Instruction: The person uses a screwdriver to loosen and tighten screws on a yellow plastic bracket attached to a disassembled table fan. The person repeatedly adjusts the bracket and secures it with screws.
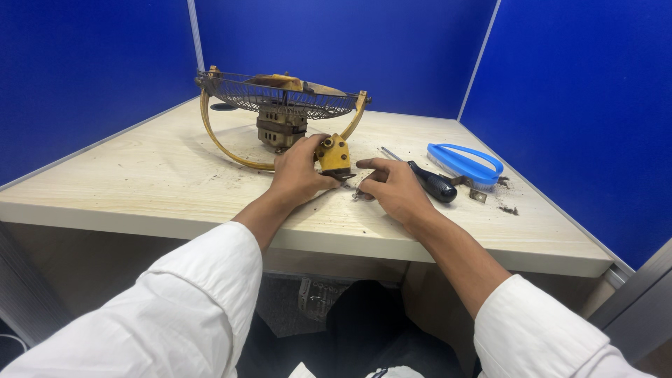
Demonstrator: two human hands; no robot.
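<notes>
Two blue partitions (336,49) enclose dusty wooden desk (140,182).

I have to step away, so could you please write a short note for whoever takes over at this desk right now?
Left hand: gripping the yellow part by the fan's base.
Right hand: fingers pinched on small metal bits on the desk.
Fan: lies with its wire guard up, motor exposed below, yellow hoop around it.
Screwdriver lies just right of the right hand; blue brush beyond it, beside a small bracket.
Done: fan partly dismantled, dirt scattered about.
Left: yellow part is not yet free of the fan.
</notes>
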